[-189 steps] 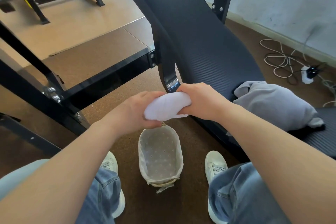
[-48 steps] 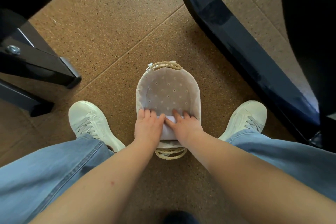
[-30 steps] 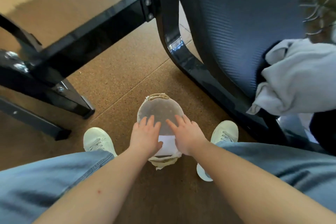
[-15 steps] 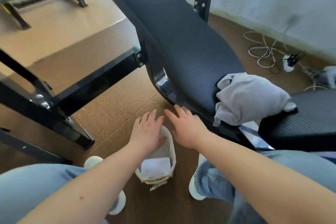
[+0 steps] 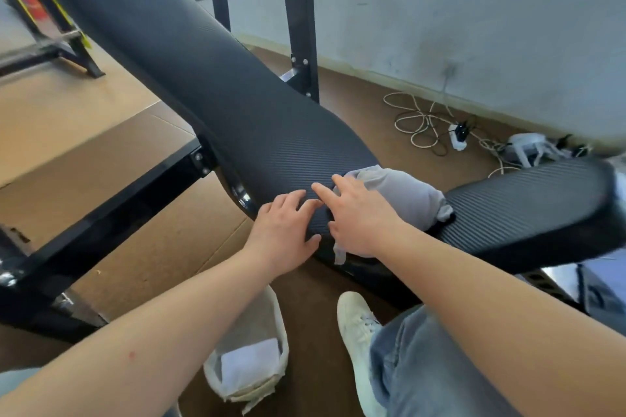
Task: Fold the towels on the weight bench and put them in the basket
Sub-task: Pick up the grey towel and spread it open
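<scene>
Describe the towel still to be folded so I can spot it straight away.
Find the long black weight bench. In the dip where its back pad meets the seat lies the grey towel, by the right hand. Unlike the white towel in the basket, it is crumpled, not folded.

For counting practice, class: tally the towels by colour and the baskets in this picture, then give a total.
Grey towels: 1
White towels: 1
Baskets: 1
Total: 3
</scene>
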`<state>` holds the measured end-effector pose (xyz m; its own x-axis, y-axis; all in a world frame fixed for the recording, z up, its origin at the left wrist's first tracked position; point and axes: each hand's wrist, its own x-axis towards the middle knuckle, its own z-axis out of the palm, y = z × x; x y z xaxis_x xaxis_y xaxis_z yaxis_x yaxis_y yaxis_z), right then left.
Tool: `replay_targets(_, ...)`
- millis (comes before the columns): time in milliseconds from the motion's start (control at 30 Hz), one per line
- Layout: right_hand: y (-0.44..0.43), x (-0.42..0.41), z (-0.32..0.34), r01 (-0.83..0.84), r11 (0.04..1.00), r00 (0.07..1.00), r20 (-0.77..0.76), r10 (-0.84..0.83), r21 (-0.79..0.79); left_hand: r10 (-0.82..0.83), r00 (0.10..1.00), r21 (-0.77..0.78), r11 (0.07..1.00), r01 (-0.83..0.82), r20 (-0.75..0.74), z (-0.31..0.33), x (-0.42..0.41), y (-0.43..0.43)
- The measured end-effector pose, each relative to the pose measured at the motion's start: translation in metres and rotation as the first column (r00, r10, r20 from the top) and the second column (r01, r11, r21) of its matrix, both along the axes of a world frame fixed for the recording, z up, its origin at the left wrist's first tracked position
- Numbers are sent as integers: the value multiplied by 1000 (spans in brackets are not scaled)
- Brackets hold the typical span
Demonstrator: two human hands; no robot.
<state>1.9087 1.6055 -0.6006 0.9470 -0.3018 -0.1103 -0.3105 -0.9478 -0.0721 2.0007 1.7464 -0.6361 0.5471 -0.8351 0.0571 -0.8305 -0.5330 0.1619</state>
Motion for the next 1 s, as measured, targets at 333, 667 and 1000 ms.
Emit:
replay_targets(333,-57,-13,-24,197,976,960,-222,-172,93,-71,948,21,996,82,-309,-16,5,-71)
replay_targets(667,-94,-9,-31,276,948,941,-245,-233,157,-47,987,142,988,69,-154,-29,20,-113)
replay_targets(1000,-100,-16,-23,329,941,938,-143,-316,83,-70,740,-350,908,-231,-669,6,9,-134)
